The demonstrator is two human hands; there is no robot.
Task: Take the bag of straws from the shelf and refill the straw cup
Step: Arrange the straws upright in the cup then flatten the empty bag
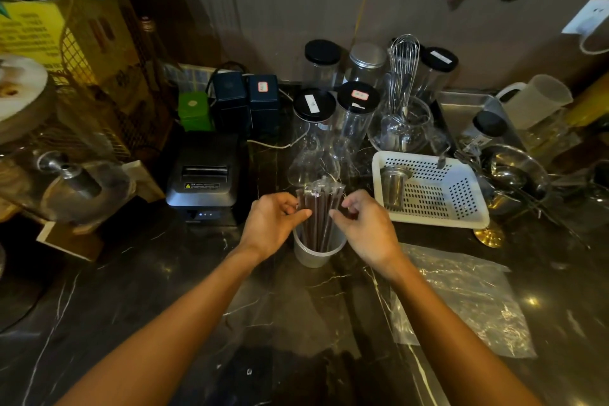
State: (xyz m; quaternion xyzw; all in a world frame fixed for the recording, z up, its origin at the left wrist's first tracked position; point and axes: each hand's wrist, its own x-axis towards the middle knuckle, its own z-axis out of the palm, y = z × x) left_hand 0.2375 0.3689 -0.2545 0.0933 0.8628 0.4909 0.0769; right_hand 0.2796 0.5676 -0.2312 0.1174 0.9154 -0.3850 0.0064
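Straws (pixel 318 214) in cup (pixel 313 254) — bag (pixel 468 300) right (flat).

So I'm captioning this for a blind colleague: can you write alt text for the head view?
Two bare hands, left hand and right hand, steady a bundle of dark wrapped straws standing in a translucent cup on a dark marble counter. An empty clear plastic bag lies to the right, a white perforated basket behind it, and a receipt printer to the left.
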